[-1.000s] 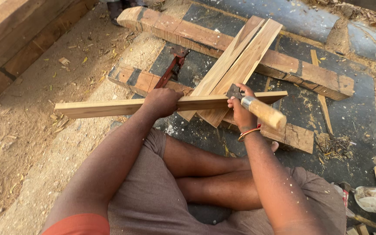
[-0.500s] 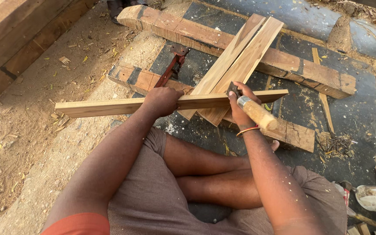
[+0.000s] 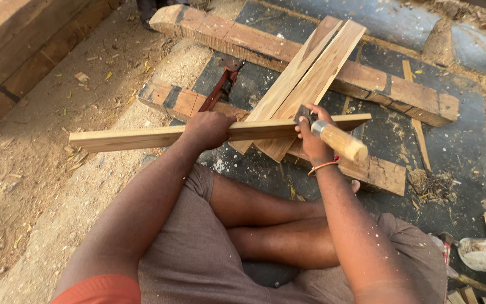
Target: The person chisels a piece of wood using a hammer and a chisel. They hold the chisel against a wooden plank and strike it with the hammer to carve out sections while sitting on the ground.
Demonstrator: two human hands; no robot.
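Left hand (image 3: 208, 128) clamped on long plank (image 3: 142, 137), lying left-right across two angled boards (image 3: 305, 84). Right hand (image 3: 312, 138) closed around wooden-handled tool (image 3: 338, 141), its metal tip at plank's far edge. Red clamp (image 3: 220, 90) far left.

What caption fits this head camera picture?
Seated person's left hand steadies a long wooden strip while the right hand grips a wooden-handled tool against it.
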